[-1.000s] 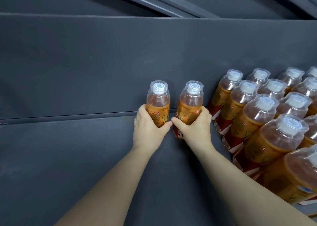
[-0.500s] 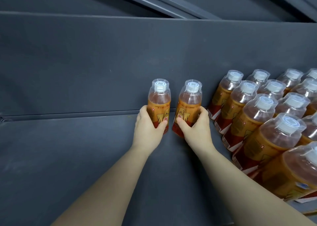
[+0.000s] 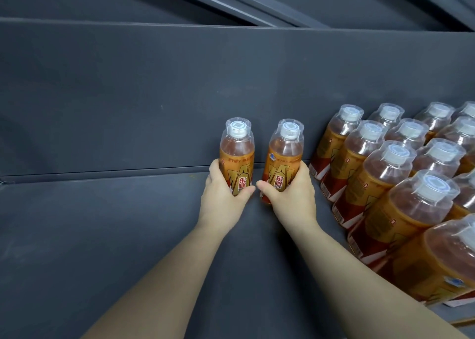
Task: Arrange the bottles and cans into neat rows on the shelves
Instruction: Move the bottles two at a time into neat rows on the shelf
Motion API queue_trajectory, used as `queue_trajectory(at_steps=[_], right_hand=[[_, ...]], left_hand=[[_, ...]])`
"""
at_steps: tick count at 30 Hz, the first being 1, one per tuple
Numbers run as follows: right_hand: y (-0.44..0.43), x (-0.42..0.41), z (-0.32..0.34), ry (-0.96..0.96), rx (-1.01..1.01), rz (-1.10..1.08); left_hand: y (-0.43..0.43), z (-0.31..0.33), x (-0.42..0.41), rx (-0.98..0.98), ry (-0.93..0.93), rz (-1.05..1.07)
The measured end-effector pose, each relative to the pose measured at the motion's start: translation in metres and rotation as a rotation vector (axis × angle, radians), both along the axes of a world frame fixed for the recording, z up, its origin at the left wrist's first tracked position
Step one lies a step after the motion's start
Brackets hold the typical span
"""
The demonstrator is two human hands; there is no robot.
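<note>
Against the back wall [image 3: 128,107] of the shelf, the left hand [image 3: 222,205] wraps round the left bottle [image 3: 237,156] and the right hand [image 3: 291,201] round the right bottle [image 3: 284,156], both standing apart from the packed rows [image 3: 385,184]. It seems best to slide them rightward upright, labels forward, closing the gap without knocking their neighbours.

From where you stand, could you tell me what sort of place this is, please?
Probably a shop or stockroom: a dark shelf with a back panel, and identical orange drink bottles packed in rows.
</note>
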State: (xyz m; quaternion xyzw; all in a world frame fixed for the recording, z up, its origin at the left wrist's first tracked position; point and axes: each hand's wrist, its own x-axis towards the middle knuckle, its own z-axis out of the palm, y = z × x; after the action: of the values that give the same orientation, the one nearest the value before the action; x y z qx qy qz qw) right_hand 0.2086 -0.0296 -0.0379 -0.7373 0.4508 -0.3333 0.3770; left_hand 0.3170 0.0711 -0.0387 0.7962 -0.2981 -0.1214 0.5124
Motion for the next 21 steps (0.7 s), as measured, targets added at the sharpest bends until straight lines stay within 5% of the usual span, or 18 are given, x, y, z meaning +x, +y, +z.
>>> queue_trajectory(at_steps=[21], right_hand=[[-0.049, 0.026, -0.004, -0.019, 0.014, 0.101]], left_hand=[[-0.040, 0.003, 0.027, 0.082, -0.007, 0.003]])
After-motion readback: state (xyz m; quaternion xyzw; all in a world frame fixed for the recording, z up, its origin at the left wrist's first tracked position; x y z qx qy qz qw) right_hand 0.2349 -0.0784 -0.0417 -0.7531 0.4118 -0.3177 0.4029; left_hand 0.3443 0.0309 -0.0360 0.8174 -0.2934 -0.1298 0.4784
